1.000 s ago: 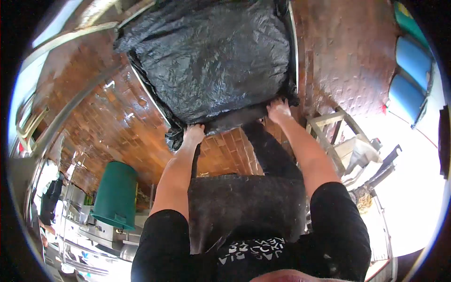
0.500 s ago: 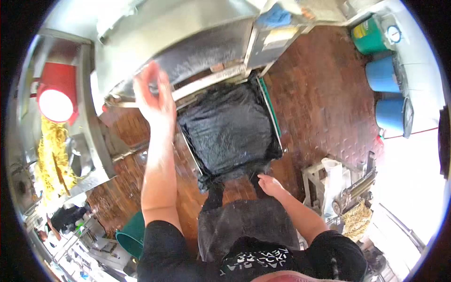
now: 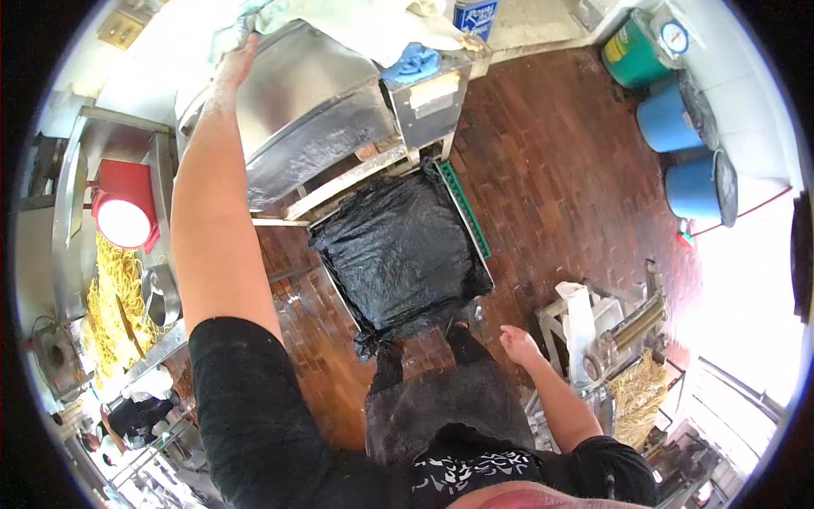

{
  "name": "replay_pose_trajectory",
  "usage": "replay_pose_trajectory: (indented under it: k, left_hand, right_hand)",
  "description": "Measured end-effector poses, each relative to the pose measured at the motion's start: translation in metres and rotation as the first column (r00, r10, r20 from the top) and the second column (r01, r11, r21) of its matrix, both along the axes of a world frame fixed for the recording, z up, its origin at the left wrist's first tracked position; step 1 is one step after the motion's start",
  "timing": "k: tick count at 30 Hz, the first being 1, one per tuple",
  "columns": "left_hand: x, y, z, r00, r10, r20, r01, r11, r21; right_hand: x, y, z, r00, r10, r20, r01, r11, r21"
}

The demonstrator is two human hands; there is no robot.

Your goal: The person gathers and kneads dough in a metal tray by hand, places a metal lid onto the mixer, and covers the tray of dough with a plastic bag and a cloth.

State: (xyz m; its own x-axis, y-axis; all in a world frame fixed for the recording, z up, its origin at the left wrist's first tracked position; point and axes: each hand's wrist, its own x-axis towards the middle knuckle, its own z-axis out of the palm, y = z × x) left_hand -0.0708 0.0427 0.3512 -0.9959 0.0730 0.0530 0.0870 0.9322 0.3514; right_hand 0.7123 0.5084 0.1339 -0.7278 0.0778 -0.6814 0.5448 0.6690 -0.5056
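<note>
My left hand (image 3: 236,61) is stretched far up to the edge of a pale cloth (image 3: 356,19), which lies over the top of a steel counter (image 3: 288,89). Its fingers seem closed on the bunched cloth, though glare hides part of them. Down by my side, my right hand (image 3: 519,346) holds nothing; the fingers are loosely curved with the index finger out. Before my feet, a black plastic sheet (image 3: 398,246) covers a low, square load. A green crate edge (image 3: 466,208) shows along its right side.
A blue rag (image 3: 413,64) lies on a steel cabinet. Blue bins (image 3: 670,119) and a green bin (image 3: 627,55) line the right wall. Yellow noodles (image 3: 119,297) lie at left below a red lamp (image 3: 125,204). A roller machine (image 3: 623,339) with noodles (image 3: 640,394) stands at right.
My left hand has moved up and away from above the counter's front, reaching the pale cloth. My right hand has shifted slightly right and down, away from the black sheet.
</note>
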Motion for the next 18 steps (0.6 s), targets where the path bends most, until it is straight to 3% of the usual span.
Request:
replay_pose_trajectory:
  k: [2,3,6,9,12,14,16,18]
  left_hand:
    - [0.016,0.047,-0.016,0.875,-0.050,-0.481,-0.043,0.983,-0.180]
    - [0.062,0.103,0.003,0.746,-0.124,-0.654,-0.003,0.982,-0.189]
    - [0.053,0.137,-0.034,0.876,-0.369,-0.309,0.136,0.806,-0.575]
    - [0.048,0.153,-0.019,0.840,-0.356,-0.409,0.129,0.864,-0.486]
    - [0.106,0.163,0.062,0.892,-0.185,-0.413,0.142,0.981,-0.132]
    - [0.178,0.165,0.102,0.784,-0.144,-0.604,0.223,0.973,0.057]
    - [0.273,0.192,0.164,0.962,0.066,-0.264,0.009,0.962,0.273]
    - [0.345,0.197,0.171,0.981,-0.018,-0.193,0.087,0.931,0.355]
  right_hand:
    - [0.013,0.004,0.000,0.991,-0.049,0.124,0.051,0.999,-0.013]
    - [0.026,0.006,-0.015,0.996,0.063,0.067,-0.065,0.997,0.032]
    - [0.018,0.000,-0.004,0.981,0.185,0.066,-0.183,0.983,-0.029]
    - [-0.007,-0.010,0.005,0.985,0.172,-0.019,-0.173,0.979,-0.109]
    - [-0.075,-0.019,0.056,0.989,0.085,-0.119,-0.118,0.945,-0.304]
    - [-0.138,-0.027,0.102,0.964,-0.042,-0.263,-0.060,0.928,-0.368]
    - [-0.200,-0.030,0.149,0.722,-0.007,-0.692,-0.169,0.968,-0.187]
    - [-0.263,-0.037,0.197,0.491,-0.087,-0.867,-0.061,0.989,-0.134]
